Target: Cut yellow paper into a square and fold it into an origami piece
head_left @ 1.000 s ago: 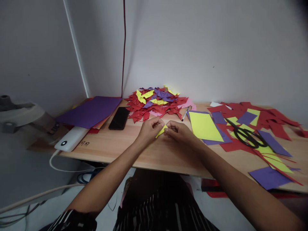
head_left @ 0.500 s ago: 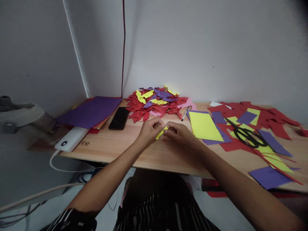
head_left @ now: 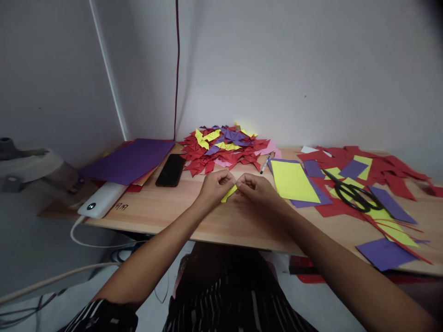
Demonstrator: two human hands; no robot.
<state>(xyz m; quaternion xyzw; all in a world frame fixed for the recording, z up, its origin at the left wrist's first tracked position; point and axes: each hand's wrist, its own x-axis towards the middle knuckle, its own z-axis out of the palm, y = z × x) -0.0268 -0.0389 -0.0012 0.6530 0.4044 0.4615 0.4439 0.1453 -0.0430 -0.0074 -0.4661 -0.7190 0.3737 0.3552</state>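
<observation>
A small folded piece of yellow paper (head_left: pixel 229 194) is pinched between my two hands, just above the front half of the table. My left hand (head_left: pixel 217 185) is closed on its left side, thumb and fingertips together. My right hand (head_left: pixel 254 188) grips the other end, its thumb close against the left one. Much of the paper is hidden by the fingers. Right behind my hands lies a heap of folded paper pieces (head_left: pixel 238 159) in red, purple, yellow and pink.
Beside my right hand lie yellow sheets (head_left: pixel 294 180) over purple ones, and a pen (head_left: pixel 266 163). Scissors (head_left: pixel 356 196) rest among paper scraps on the right. To the left are a phone (head_left: pixel 170 170), a white power bank (head_left: pixel 103 201) and purple sheets (head_left: pixel 129 160).
My fingertips have drawn closer together, and less of the yellow paper shows between them. Its visible end has shifted slightly left and down. Nothing else on the table has moved.
</observation>
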